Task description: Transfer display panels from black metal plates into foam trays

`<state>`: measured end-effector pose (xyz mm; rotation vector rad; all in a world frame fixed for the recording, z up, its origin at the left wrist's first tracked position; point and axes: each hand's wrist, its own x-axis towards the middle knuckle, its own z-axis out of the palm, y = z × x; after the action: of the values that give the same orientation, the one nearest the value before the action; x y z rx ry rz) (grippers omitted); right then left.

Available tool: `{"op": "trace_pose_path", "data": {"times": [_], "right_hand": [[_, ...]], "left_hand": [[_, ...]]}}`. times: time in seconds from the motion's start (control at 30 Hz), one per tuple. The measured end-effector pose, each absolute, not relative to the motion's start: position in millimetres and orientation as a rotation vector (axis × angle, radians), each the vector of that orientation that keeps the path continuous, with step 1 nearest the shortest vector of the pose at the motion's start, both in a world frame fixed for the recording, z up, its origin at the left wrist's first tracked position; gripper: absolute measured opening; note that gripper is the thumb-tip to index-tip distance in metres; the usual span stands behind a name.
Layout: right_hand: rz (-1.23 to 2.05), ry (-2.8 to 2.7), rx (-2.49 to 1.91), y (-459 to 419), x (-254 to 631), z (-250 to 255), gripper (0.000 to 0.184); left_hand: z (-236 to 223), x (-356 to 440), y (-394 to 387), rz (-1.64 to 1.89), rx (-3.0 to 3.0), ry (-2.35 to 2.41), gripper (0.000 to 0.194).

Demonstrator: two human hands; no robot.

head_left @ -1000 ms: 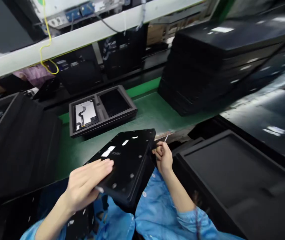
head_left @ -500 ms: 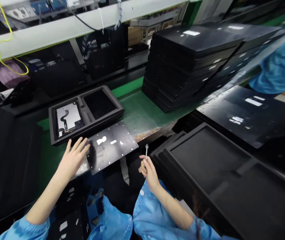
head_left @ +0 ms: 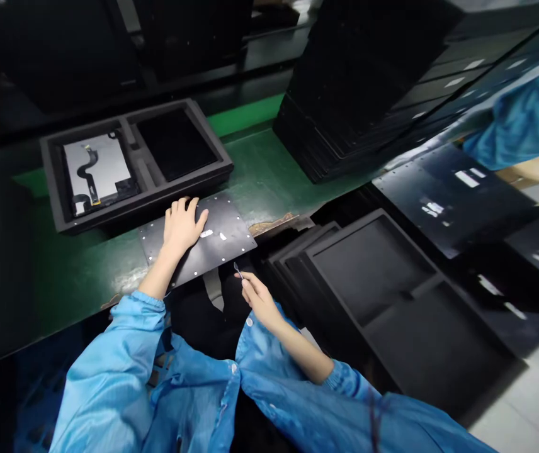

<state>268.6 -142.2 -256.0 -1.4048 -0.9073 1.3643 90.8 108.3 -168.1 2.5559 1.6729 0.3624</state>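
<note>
My left hand point(head_left: 184, 225) lies palm down on a flat dark plate point(head_left: 213, 242), fingers spread. Small light dots run along the plate's edges, and it overhangs the front of the green bench point(head_left: 260, 176). Held between the fingers of my right hand point(head_left: 256, 296) is a thin stick with a widened tip point(head_left: 237, 268), just off the plate's front right edge. Behind the plate sits a grey foam tray point(head_left: 149, 182) with two compartments. One holds a silver panel with a dark ribbon cable point(head_left: 104, 165), the other a black rectangular panel point(head_left: 177, 143).
A tall stack of black trays point(head_left: 345, 94) stands on the bench at the back right. Beside my right arm leans a larger black foam tray point(head_left: 368, 277) over others. Farther right are dark panels point(head_left: 449, 189) and a co-worker's blue sleeve point(head_left: 524, 119).
One second ago a black case stood tilted between my hands; now a plate lies flat on the bench edge. My left hand has moved right, onto the plate. My right hand keeps the stick.
</note>
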Motion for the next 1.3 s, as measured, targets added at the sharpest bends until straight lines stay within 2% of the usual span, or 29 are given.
{"op": "trace_pose_path", "data": {"times": [0.23,0.5,0.67,0.77,0.9,0.97,1.1,1.17,1.27,1.3], "right_hand": [[1.322,-0.909,-1.446,-137,275,-259,0.05],[1.088,-0.951,-1.53,-135,273,-255,0.046],[1.147,-0.966,-1.523,-124,283,-249,0.05],[1.202,-1.075,-1.546,-115,298,-237,0.054],[1.018,-1.462,-1.733,-104,323,-201,0.045],[0.886,-1.669,-1.887,-99,328,-178,0.04],[0.64,-1.998,-2.228,-88,320,-137,0.034],[0.568,-2.118,-2.254,-82,316,-125,0.031],[0.517,-2.193,-2.228,-75,318,-115,0.026],[0.503,-2.218,-2.214,-74,321,-113,0.025]], "left_hand": [[-168,86,107,0.379,2.553,1.62,0.063],[-167,86,107,0.382,2.548,1.601,0.064],[-168,86,106,0.396,2.534,1.569,0.064],[-168,87,108,0.388,2.537,1.566,0.065],[-166,85,105,0.398,2.529,1.561,0.066],[-163,83,94,0.389,2.569,1.47,0.075],[-157,76,48,0.183,2.73,1.192,0.109],[-152,73,25,0.078,2.813,1.167,0.1],[-140,70,3,-0.029,2.922,1.093,0.06],[-134,70,0,-0.039,2.955,1.054,0.054]]}}
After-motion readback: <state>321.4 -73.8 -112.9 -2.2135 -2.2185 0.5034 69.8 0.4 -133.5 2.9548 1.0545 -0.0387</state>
